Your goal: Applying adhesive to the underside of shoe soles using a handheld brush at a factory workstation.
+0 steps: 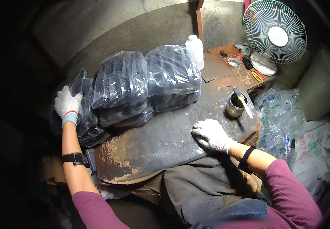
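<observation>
Bag (81, 110) of clear plastic, dark contents, under gloved left hand (68, 103).

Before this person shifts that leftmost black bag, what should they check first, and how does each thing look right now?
1. Left hand on the leftmost bag: ok, the glove rests on its top edge.
2. Firm grip on the bag: cannot tell, the fingers lie over the plastic.
3. Right hand free: ok, flat on the worn table, holding nothing.
4. Neighbouring bags stable: cannot tell, they are stacked and lean against each other.
5. Metal cup with a tool in it clear of the bags: ok, it stands apart on the right.
</observation>
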`<state>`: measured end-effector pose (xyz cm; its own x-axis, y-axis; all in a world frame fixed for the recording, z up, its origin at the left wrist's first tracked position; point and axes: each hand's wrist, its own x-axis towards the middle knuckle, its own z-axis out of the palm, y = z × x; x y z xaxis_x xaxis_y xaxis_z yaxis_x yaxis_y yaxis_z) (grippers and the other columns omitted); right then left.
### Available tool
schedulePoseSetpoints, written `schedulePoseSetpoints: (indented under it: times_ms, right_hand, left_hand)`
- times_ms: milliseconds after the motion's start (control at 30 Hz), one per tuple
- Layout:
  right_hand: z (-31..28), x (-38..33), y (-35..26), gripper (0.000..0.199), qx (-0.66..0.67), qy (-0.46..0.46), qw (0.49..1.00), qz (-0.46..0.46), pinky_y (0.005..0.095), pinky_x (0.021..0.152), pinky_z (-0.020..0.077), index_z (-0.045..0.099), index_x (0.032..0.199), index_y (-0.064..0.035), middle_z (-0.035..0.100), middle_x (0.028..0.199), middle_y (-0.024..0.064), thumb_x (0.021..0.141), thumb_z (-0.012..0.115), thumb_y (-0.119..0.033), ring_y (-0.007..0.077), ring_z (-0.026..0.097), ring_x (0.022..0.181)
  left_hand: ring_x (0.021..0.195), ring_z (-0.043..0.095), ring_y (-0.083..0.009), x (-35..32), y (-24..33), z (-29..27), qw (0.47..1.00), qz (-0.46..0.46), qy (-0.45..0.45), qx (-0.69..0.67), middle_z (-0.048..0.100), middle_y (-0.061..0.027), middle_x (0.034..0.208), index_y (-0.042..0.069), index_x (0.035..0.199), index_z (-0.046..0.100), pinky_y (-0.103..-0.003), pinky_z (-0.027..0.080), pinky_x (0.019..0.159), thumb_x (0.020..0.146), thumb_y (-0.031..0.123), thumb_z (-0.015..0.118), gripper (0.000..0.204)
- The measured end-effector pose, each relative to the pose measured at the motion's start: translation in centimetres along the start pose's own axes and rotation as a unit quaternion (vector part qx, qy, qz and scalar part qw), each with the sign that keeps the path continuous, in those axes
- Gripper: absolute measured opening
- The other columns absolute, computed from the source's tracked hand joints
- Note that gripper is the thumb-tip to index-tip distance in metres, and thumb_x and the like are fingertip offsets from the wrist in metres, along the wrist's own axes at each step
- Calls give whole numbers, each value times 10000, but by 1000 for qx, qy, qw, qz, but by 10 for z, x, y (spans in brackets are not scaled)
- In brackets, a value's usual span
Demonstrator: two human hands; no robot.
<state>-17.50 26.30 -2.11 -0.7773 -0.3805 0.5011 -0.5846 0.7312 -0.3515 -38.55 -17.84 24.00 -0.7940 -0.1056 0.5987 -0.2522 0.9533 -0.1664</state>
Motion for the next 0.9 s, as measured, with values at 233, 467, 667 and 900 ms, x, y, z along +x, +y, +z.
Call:
schedulePoseSetpoints:
  times_ms: [233, 467, 667, 900]
  right_hand:
    - [0, -8, 2, 259, -13, -12, 1000, 9, 477, 833, 519, 722, 1057, -89, 689, 1060, 114, 822, 710, -198, 357, 649, 964]
    - [4, -14, 2, 268, -7, 11, 1000, -1, 479, 862, 520, 739, 1049, -94, 707, 1067, 115, 812, 711, -216, 354, 662, 1007]
    - [3, -17, 1, 228, -27, 35, 999, -3, 486, 819, 537, 757, 1000, -100, 719, 985, 114, 809, 695, -208, 360, 682, 943]
    - [-11, -20, -13, 336, 34, -2, 997, 76, 475, 910, 553, 764, 1036, -105, 739, 1097, 169, 862, 655, -371, 385, 690, 1027]
  left_hand:
    - [1200, 664, -445, -5, 6, -21, 993, -57, -91, -46, 683, -262, 1299, 24, 1235, 680, -524, 537, 1018, 718, 390, 785, 642]
    - [1063, 709, -381, -116, -61, -11, 967, -66, -60, -237, 712, -313, 1125, -107, 1187, 637, -443, 538, 968, 645, 257, 863, 691]
    - [847, 634, -187, -283, -46, -16, 791, -134, -126, -584, 674, -99, 979, -45, 1058, 578, -333, 550, 797, 780, 11, 802, 361]
    - [1146, 638, -292, -450, 84, -70, 699, -81, -341, -624, 668, -179, 1211, -76, 1320, 563, -401, 529, 1021, 826, 36, 752, 541]
